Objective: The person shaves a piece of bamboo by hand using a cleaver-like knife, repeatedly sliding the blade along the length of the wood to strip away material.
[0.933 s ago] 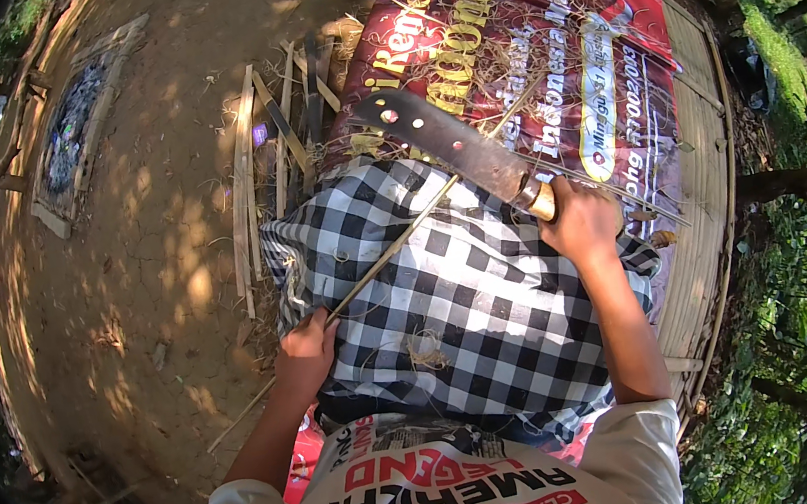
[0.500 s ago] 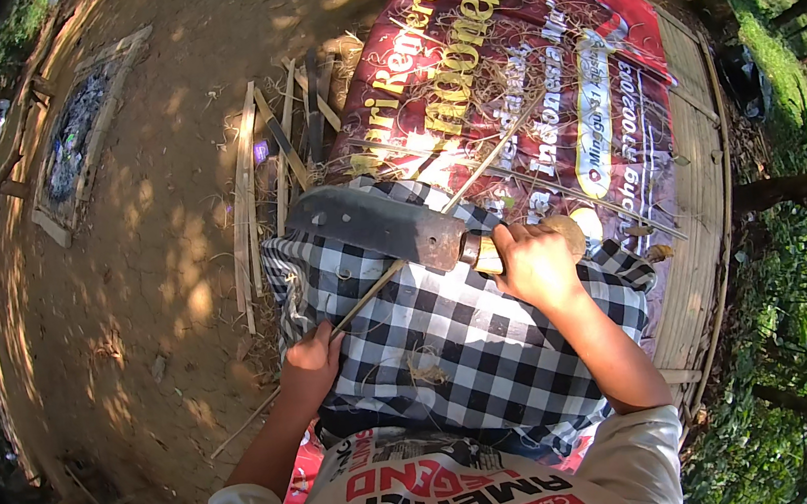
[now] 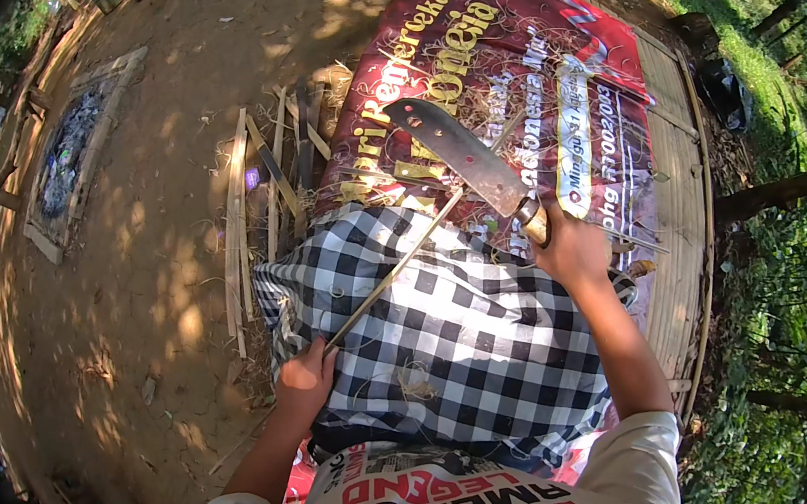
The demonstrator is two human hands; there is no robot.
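"Gripping what, that right hand (image 3: 572, 249) at three o'clock?"

"The pale wooden handle (image 3: 537, 225) of a broad, dark steel knife (image 3: 459, 154); curled fingers wrap it, covering most of it."

"And the left hand (image 3: 306, 373), between seven and eight?"

"Closed round a thin tan strip (image 3: 394, 272) of wood or bamboo, palm hidden. The strip slants towards one o'clock over a black-and-white checked cloth (image 3: 472, 314). The blade crosses above, blocking a stretch; whether they touch, I can't tell."

"Its lower end?"

"Partly behind the left wrist."

"Around them?"

"A dark red printed sheet (image 3: 524, 5) at one, long pale wooden slats (image 3: 239, 222) at ten, and a wood-edged bed of grey ash (image 3: 69, 157) beyond."
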